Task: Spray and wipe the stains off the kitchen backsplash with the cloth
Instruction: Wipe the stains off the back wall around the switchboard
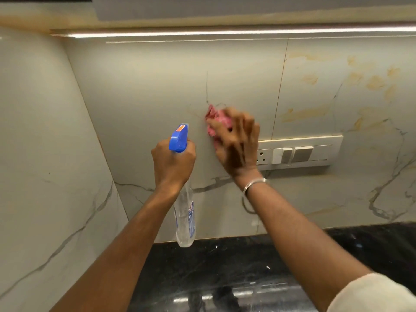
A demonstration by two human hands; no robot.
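The right hand (236,140), blurred, presses the pink cloth (216,118) to the backsplash (146,86) with spread fingers; the left hand (173,163) grips the spray bottle (185,217) by its neck. Wiping seems underway; next probably comes spraying the yellow stains (373,83) further right, sparing the switch panel (315,152)

Both bare arms reached forward and up. The left hand (173,163) gripped the spray bottle (185,212) at its neck, fingers curled. The right hand (236,143), motion-blurred, pressed the cloth (216,118) with fingers spread.
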